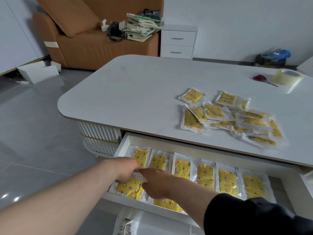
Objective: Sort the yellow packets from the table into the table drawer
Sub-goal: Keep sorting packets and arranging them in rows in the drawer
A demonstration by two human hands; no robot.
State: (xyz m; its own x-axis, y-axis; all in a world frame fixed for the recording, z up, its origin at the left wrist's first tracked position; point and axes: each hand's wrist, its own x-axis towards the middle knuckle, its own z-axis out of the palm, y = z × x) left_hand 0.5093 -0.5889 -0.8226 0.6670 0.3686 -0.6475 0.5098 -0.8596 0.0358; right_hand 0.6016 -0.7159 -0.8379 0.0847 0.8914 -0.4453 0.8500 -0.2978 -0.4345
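Table [135, 85]: yellow pkts [228, 116], scissors [261, 79], tape [288, 77].

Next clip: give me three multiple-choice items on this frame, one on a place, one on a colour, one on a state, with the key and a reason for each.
1. Where does the tape roll sit?
A. in the drawer
B. far right of the table
C. on the sofa

2. What colour are the scissors' handles?
A. red
B. blue
C. black

3. The drawer is:
A. shut
B. removed
C. pulled open

Key:
1 B: the tape roll stands on the table beside the scissors.
2 A: the handles are red.
3 C: the drawer shows rows of yellow packets, with both hands inside.
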